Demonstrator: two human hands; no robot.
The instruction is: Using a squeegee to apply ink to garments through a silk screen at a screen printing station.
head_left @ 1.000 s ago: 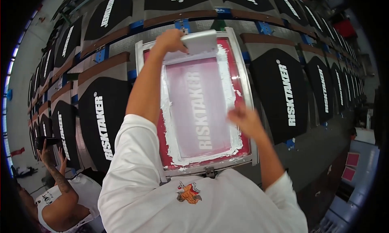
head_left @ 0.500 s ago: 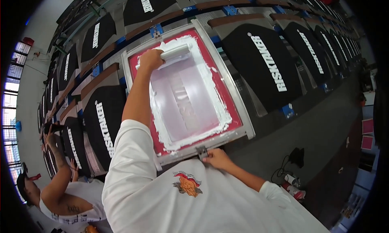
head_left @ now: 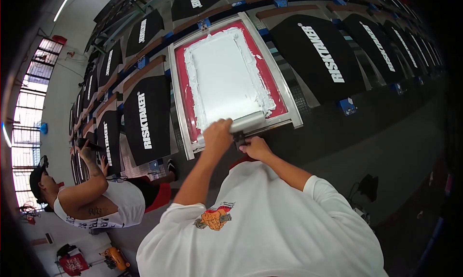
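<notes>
A metal screen-printing frame [head_left: 179, 101] with a red border lies in front of me. White ink [head_left: 219, 74] coats its mesh, heaped in thick ridges along the sides. My left hand [head_left: 218, 132] is wrapped round a silver squeegee [head_left: 248, 121], which lies across the near end of the mesh. Just right of it, at the middle of the frame's near edge, my right hand [head_left: 255, 148] has its fingers closed on a small dark bracket [head_left: 239, 139]. The squeegee's lower edge against the mesh is partly hidden by my left hand.
Black fabric panels with white lettering [head_left: 147, 115] lie on boards in long rows to either side and behind. Blue brackets [head_left: 348, 106] line the table edges. At the left, another person [head_left: 103, 195] in a sleeveless white top works by the panels, holding a dark object.
My left hand has drawn the squeegee from the far end of the screen to the near end. The mesh, translucent before, is now covered in white ink. My right hand stays on the bracket.
</notes>
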